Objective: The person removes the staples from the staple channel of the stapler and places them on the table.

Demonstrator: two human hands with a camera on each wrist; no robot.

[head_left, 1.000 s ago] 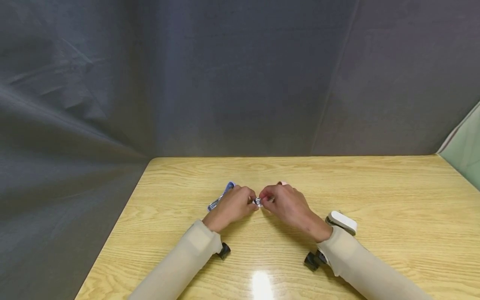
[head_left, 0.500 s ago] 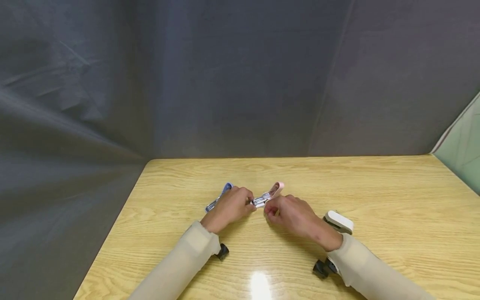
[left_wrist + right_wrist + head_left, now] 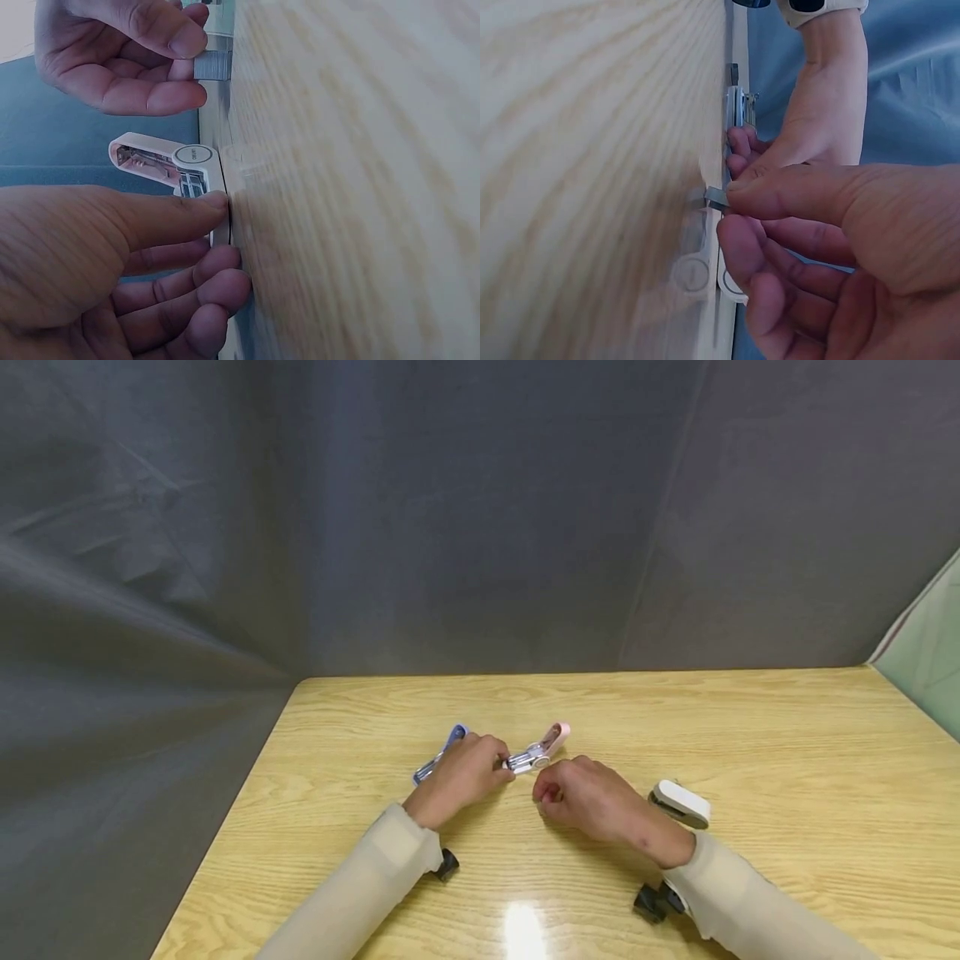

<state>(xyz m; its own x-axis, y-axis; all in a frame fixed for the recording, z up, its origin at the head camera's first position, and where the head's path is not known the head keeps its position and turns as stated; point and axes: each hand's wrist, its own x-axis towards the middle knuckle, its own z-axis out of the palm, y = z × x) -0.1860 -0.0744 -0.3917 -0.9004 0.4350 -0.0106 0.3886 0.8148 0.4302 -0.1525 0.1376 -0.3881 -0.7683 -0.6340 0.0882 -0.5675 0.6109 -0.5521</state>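
My left hand [image 3: 467, 770] holds the tray end of a pink-and-white stapler [image 3: 531, 757] between thumb and fingers. The stapler lies on the table with its pink top [image 3: 142, 154] swung up, baring the metal inside. To the right, apart from the stapler, my right hand [image 3: 592, 797] pinches a short grey strip of staples [image 3: 213, 65] between thumb and forefinger. In the right wrist view that staple strip [image 3: 717, 198] is just above or touching the tabletop; I cannot tell which. A blue stapler [image 3: 457, 734], also opened out, lies behind my left hand, which partly hides it.
A white-topped object [image 3: 682, 802], perhaps another stapler, lies beyond my right forearm. The wooden table [image 3: 810, 760] ends at a dark cloth backdrop [image 3: 480, 527]. Black wrist cameras hang under both sleeves, near the tabletop.
My right hand has drawn back from the pink-and-white stapler, moving right and towards me, uncovering its raised pink top. My left hand keeps hold in nearly the same spot.
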